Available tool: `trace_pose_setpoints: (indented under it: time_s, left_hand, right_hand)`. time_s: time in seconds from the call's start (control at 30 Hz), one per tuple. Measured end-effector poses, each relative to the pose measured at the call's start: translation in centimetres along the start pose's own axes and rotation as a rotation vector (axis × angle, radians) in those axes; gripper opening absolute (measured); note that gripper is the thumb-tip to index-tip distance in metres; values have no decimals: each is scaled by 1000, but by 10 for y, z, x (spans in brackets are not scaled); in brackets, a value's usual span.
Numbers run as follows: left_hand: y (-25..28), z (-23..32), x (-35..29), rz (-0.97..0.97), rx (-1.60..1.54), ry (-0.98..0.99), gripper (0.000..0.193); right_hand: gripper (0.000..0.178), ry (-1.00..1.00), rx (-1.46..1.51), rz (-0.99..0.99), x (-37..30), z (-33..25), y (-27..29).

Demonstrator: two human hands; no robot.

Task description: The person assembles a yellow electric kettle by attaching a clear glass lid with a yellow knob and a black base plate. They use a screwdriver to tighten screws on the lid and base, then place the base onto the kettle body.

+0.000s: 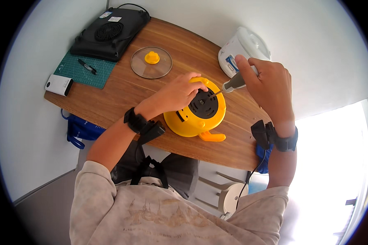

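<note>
A yellow electric cooking pot [180, 125] lies bottom up on the wooden table, its black slotted base plate [209, 109] facing me. Its orange-yellow handle [213, 136] points toward the near edge. My left hand [184, 92] grips the pot, its fingers curled over the base's rim and touching the dark plate. In my right hand [270, 83] is a screwdriver with a grey handle [235, 83]. The fingers wrap round that handle, and its slanting shaft [215, 94] reaches down to the middle of the plate. Whether the tip sits in a screw is too small to tell.
Beyond the pot lies a glass lid [140, 65] with a yellow knob. A white rice cooker [249, 43] stands at the back right. At the left are a black induction cooker [96, 45], a green cutting mat [98, 77], a pen [87, 66] and a white power bank [58, 85].
</note>
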State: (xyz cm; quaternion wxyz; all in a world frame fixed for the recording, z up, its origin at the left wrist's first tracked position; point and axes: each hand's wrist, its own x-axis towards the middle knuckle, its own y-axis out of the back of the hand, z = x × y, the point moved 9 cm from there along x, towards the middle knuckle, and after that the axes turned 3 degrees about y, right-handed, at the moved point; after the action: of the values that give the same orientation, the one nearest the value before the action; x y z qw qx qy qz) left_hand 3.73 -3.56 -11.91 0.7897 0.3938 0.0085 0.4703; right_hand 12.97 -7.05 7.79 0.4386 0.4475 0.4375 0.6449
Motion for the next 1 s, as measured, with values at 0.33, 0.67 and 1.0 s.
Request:
trace_pose_setpoints:
  time_s: [0.33,0.67,1.0]
  left_hand:
    - [-1,0,1,38,-32,-36,22]
    - [-2,-2,1,10,-50,12,22]
    - [-4,-4,2,-4,-17,23,23]
  right_hand:
    - [13,293,441,289,-15,-5,2]
    - [22,240,629,309,-24,13,12]
    - [27,250,223,441,-15,0,5]
